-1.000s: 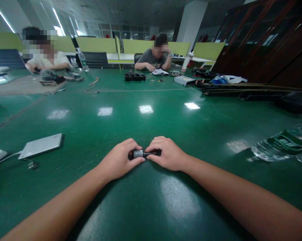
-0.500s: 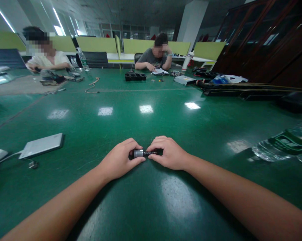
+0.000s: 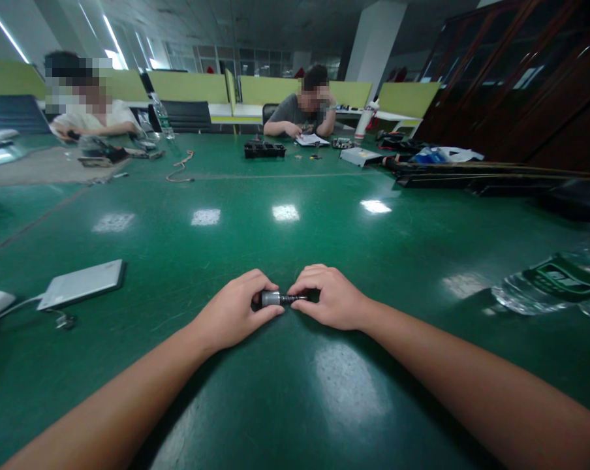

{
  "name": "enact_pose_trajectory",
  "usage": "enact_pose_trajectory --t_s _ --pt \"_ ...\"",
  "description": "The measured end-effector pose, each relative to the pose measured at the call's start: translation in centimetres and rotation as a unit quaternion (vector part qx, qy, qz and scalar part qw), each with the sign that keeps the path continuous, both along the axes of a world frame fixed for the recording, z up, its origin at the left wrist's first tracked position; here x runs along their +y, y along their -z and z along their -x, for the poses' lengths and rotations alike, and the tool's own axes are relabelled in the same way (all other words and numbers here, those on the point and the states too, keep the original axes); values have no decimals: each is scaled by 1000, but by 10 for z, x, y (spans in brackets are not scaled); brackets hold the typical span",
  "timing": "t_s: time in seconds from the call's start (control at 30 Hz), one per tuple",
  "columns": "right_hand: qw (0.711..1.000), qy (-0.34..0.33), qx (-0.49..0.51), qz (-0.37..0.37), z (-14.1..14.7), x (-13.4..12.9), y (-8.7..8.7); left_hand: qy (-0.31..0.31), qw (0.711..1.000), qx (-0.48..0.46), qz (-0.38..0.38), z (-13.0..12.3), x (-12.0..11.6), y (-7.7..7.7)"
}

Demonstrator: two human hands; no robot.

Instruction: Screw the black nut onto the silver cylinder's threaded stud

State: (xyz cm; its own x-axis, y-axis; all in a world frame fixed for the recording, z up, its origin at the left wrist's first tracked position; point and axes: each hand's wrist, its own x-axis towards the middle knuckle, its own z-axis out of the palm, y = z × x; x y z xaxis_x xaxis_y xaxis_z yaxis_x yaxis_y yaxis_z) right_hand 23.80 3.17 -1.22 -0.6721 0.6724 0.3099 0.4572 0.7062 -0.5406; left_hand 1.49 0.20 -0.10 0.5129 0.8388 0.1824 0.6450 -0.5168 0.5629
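Note:
Between my hands, just above or on the green table (image 3: 256,241), lies a small grey cylinder (image 3: 271,298) with a dark, ridged shaft (image 3: 290,299) pointing right. It looks like a small motor with a spring-like or threaded shaft, but its exact kind is unclear. The thumb and fingers of my left hand (image 3: 239,310) pinch the grey cylinder from the left. My right hand (image 3: 331,297) is closed around the shaft's far end, thumb below and fingers above. The fingers partly hide both ends of the piece.
At left lies a silver box (image 3: 82,284) with a white cable. Clear plastic bottles (image 3: 534,284) lie at right. Across the table two people sit near a black tray (image 3: 264,149), a cord (image 3: 180,168), a white flask (image 3: 367,119) and long dark strips (image 3: 471,175).
My right hand has shifted very slightly to the right along the shaft. My left hand and the grey cylinder stay in place.

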Motion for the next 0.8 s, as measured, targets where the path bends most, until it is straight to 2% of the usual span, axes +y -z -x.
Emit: enact_pose_trajectory --t_s 0.8 --pt "1000 17 -5 -3 -4 3 -1 -8 1000 -1 -3 1 1 -1"
